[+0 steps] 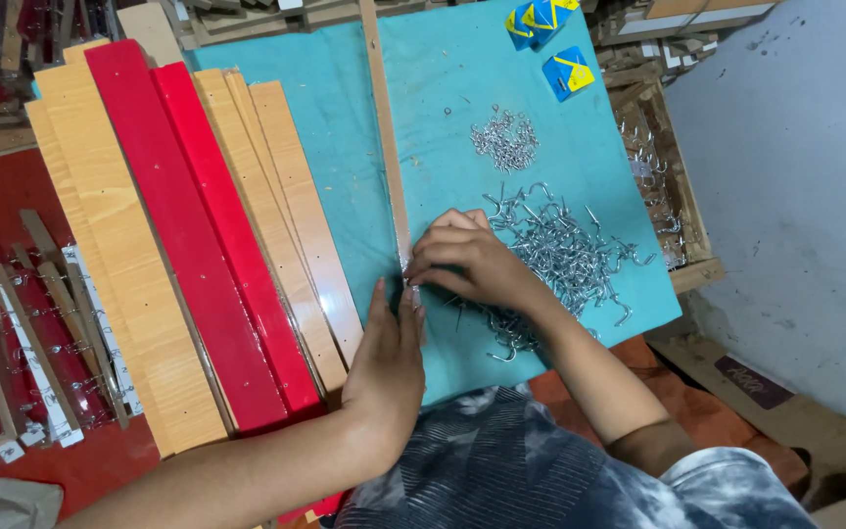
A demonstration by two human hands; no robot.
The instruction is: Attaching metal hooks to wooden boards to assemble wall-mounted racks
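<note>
Both hands meet at the near end of the thin wooden strip

Left hand (389, 358) pins the strip (387, 147) flat on the worktop (345, 157); right hand (467, 263) pinches a hook at it; hook pile (560, 260) right remains large, finished strips (31, 362) far left

Red floor (12, 186), grey wall (795, 196), teal-covered worktable (335, 127), even daylight

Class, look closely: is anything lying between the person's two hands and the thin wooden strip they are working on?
Nothing visible. Both the left hand and right hand already meet at the thin wooden strip on the teal board; the hook pile lies beside it.
</note>
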